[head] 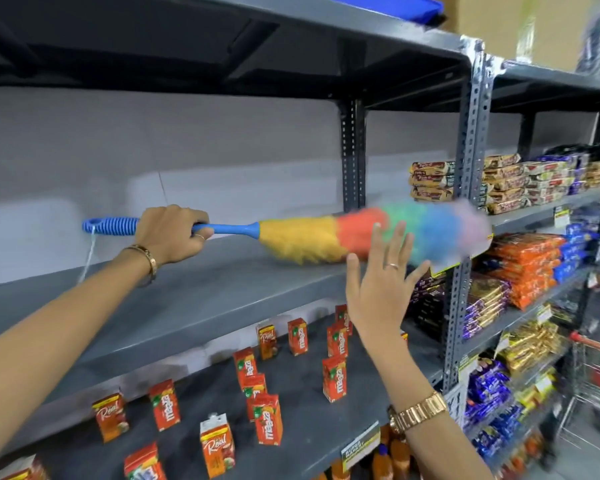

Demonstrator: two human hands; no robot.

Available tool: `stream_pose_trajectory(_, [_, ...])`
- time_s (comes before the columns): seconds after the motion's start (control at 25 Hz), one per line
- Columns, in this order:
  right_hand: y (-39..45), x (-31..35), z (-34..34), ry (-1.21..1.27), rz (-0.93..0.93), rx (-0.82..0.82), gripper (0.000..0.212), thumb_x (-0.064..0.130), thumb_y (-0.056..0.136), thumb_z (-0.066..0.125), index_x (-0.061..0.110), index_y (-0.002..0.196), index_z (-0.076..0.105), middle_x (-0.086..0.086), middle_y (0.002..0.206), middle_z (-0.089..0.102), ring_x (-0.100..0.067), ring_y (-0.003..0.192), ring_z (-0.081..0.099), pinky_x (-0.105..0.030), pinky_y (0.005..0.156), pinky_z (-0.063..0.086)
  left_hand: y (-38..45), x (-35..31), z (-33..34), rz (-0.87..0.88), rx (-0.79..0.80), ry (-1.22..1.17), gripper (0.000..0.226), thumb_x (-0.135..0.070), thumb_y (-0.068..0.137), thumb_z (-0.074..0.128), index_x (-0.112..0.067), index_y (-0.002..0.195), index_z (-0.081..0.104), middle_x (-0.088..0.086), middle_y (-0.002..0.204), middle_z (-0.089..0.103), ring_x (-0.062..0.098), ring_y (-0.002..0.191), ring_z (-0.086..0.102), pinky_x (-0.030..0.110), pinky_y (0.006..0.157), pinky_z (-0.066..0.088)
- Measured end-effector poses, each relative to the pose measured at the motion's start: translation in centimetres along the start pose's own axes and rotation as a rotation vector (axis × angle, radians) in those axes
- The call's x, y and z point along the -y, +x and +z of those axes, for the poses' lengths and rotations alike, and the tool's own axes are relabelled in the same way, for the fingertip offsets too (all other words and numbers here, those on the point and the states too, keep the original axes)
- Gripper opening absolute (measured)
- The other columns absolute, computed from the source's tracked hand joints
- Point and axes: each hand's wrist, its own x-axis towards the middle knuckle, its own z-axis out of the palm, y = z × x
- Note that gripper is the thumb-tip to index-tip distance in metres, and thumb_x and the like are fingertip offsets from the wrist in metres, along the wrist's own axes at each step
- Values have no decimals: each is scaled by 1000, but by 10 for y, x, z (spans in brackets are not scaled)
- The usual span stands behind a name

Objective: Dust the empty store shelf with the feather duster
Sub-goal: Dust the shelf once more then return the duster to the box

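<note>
A feather duster [368, 235] with a blue ribbed handle and a rainbow head lies nearly level over the empty grey shelf [194, 299]. Its blurred head reaches the shelf's right end near the upright post. My left hand [172, 235] is shut around the blue handle, with a white loop cord hanging from the handle's end. My right hand [381, 289] is raised in front of the shelf's edge, fingers spread, just below and in front of the duster's head, holding nothing.
Several red juice cartons [269, 419] stand on the shelf below. Stacked snack packets [520, 183] fill the bay to the right, past a perforated steel post [466, 216]. A blue tray [392, 3] rests on the top shelf. A shopping cart [593, 386] stands at far right.
</note>
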Motion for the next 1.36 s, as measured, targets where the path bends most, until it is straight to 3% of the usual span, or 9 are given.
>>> stream_pose_trajectory(0.16, [6, -37, -18, 104, 99, -60, 52, 27, 95, 42, 6, 140, 25, -23, 151, 17, -38, 139, 12, -58, 111, 13, -3, -53, -10, 321, 58, 41, 34, -37, 75, 42, -11, 72, 64, 9, 64, 66, 33, 64, 62, 27, 51, 22])
stream_pose_trajectory(0.36, [-25, -95, -21, -9, 175, 90, 54, 26, 96, 43, 4, 141, 22, -24, 151, 17, -38, 139, 10, -54, 111, 15, -16, -177, 18, 760, 271, 268, 18, -34, 77, 54, -19, 77, 63, 2, 76, 68, 27, 64, 63, 19, 43, 11])
stream_pose_trajectory(0.6, [-72, -183, -38, -150, 225, 244, 49, 25, 96, 45, 4, 138, 30, -21, 150, 22, -35, 139, 11, -51, 112, 17, -57, -318, 94, 1086, 479, 260, 20, -34, 74, 59, -17, 77, 68, 3, 78, 72, 26, 70, 68, 22, 40, 10])
stream_pose_trajectory(0.76, [-109, -234, -57, -220, 263, 369, 42, 18, 95, 50, -4, 129, 42, -27, 136, 43, -40, 130, 33, -50, 108, 29, -98, -371, 164, 1149, 625, 169, 19, -34, 80, 60, -16, 74, 63, 5, 86, 72, 25, 75, 68, 23, 46, 24])
stream_pose_trajectory(0.88, [-147, -271, -73, -296, 367, 364, 33, 12, 90, 57, -6, 116, 52, -30, 113, 60, -43, 105, 55, -50, 87, 47, -135, -401, 225, 1125, 741, 114, 14, -26, 83, 57, -17, 86, 66, 7, 91, 72, 25, 78, 67, 30, 59, 35])
stream_pose_trajectory(1.0, [-197, -311, -82, -361, 454, 414, 28, 7, 85, 63, -5, 109, 56, -28, 101, 65, -42, 90, 61, -47, 70, 53, -183, -431, 283, 1114, 854, 71, 12, -20, 87, 52, -18, 90, 63, 7, 94, 70, 23, 76, 65, 32, 63, 40])
stream_pose_trajectory(1.12, [-254, -356, -80, -410, 582, 484, 28, 10, 88, 59, -1, 113, 55, -24, 110, 62, -40, 99, 57, -46, 73, 52, -232, -467, 334, 1157, 904, 46, 20, -13, 92, 48, -11, 107, 61, 8, 112, 65, 28, 100, 63, 33, 69, 42])
stream_pose_trajectory(1.24, [-304, -388, -74, -410, 676, 566, 30, 10, 87, 58, -3, 115, 54, -24, 116, 60, -39, 107, 54, -47, 83, 49, -277, -495, 376, 1234, 960, 78, 23, -5, 93, 45, -9, 112, 58, 10, 117, 62, 29, 106, 61, 36, 80, 46])
stream_pose_trajectory(1.36, [-356, -414, -68, -419, 723, 651, 31, 6, 83, 62, -5, 112, 55, -26, 114, 61, -40, 105, 56, -48, 87, 48, -320, -519, 417, 1323, 993, 125, 24, 0, 93, 45, -10, 107, 61, 8, 114, 65, 26, 103, 61, 32, 64, 33])
